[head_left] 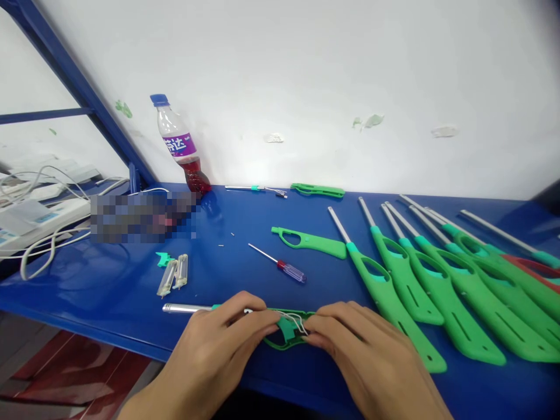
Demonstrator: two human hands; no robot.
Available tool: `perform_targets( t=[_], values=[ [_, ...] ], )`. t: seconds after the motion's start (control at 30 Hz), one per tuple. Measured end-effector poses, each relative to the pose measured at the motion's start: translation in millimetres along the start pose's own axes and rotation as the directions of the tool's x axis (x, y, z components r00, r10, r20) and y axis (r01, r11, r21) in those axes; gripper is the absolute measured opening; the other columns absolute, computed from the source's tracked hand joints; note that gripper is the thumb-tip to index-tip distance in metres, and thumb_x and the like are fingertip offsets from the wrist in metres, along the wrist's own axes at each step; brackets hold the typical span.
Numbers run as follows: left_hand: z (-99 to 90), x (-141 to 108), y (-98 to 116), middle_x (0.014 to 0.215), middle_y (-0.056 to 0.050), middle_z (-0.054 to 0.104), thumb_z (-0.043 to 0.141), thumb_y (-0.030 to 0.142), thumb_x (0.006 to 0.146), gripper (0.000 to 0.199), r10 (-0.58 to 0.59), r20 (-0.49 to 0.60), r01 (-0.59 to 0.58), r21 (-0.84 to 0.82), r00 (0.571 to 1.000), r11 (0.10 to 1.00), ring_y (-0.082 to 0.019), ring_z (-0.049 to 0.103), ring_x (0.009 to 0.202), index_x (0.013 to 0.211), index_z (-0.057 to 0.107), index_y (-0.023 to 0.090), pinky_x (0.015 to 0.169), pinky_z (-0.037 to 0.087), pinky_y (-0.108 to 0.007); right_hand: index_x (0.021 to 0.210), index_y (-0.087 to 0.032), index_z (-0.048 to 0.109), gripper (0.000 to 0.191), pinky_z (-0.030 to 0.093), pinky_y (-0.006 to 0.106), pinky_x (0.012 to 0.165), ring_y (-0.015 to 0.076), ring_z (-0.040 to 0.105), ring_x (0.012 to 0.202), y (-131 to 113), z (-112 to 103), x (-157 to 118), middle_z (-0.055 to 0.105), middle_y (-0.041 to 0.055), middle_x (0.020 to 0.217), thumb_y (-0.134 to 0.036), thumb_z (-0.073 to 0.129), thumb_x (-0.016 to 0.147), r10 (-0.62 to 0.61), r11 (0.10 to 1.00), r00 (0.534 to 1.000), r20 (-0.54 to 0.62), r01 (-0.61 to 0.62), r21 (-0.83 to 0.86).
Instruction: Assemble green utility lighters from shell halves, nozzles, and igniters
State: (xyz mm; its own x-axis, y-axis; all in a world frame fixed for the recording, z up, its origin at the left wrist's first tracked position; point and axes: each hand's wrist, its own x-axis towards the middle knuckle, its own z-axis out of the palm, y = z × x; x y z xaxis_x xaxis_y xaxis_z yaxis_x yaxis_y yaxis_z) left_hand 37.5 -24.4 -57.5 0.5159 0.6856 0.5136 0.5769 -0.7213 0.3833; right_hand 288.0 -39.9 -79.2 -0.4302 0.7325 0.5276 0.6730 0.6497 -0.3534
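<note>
An opened green stick lighter (273, 344) lies at the front of the blue table, its metal tube pointing left. Thin white wires (299, 320) and a teal trigger (286, 328) show inside its shell. My left hand (223, 344) is closed on the tube end of the body, fingertips near the trigger. My right hand (365, 347) pinches at the handle end beside the wires; both palms hide much of the shell. Beyond them lie a screwdriver (292, 272) with a clear purple handle and a loose green shell half (312, 242).
Several assembled lighters (396, 306) fan out at right. Two clear fuel tanks (174, 274) and a teal trigger piece (164, 259) lie at left. By the wall are a drink bottle (180, 146), a wired tube (256, 188) and another green shell (318, 190). White cables (55, 245) sit far left.
</note>
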Motion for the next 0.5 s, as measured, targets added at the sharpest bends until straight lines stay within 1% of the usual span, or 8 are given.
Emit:
perform_targets(
  t=[0.17, 0.37, 0.5],
  values=[
    [0.5, 5.4, 1.4, 0.099, -0.001, 0.072, 0.05, 0.016, 0.113, 0.022, 0.022, -0.016, -0.022, -0.015, 1.0, 1.0, -0.01, 0.071, 0.075, 0.117, 0.071, 0.022, 0.066, 0.054, -0.019, 0.108, -0.025, 0.069, 0.017, 0.055, 0.028, 0.075, 0.0151, 0.07, 0.082, -1.3, -1.4, 3.9, 0.073, -0.0004, 0.095, -0.022, 0.053, 0.111, -0.009, 1.0, 1.0, -0.027, 0.009, -0.005],
    [0.8, 6.8, 1.3, 0.099, -0.001, 0.074, 0.05, 0.017, 0.113, 0.023, -0.003, -0.024, 0.003, -0.016, 1.0, 1.0, -0.009, 0.072, 0.075, 0.116, 0.073, 0.023, 0.066, 0.056, -0.018, 0.106, -0.025, 0.07, 0.017, 0.054, 0.028, 0.074, 0.0152, 0.069, 0.082, -1.1, -1.5, 0.3, 0.073, -0.0002, 0.094, -0.021, 0.054, 0.11, 0.008, 1.0, 1.0, -0.006, -0.008, 0.012],
    [0.6, 5.1, 1.5, 0.101, -0.001, 0.076, 0.052, 0.015, 0.112, 0.022, 0.03, -0.049, -0.029, 0.025, 0.998, 0.999, -0.009, 0.074, 0.076, 0.113, 0.073, 0.022, 0.067, 0.057, -0.017, 0.108, -0.026, 0.07, 0.014, 0.053, 0.029, 0.072, 0.0149, 0.067, 0.081, 0.2, -0.8, -2.1, 0.072, -0.0009, 0.094, -0.02, 0.057, 0.109, 0.017, 1.0, 1.0, -0.003, -0.017, 0.015]
  ],
)
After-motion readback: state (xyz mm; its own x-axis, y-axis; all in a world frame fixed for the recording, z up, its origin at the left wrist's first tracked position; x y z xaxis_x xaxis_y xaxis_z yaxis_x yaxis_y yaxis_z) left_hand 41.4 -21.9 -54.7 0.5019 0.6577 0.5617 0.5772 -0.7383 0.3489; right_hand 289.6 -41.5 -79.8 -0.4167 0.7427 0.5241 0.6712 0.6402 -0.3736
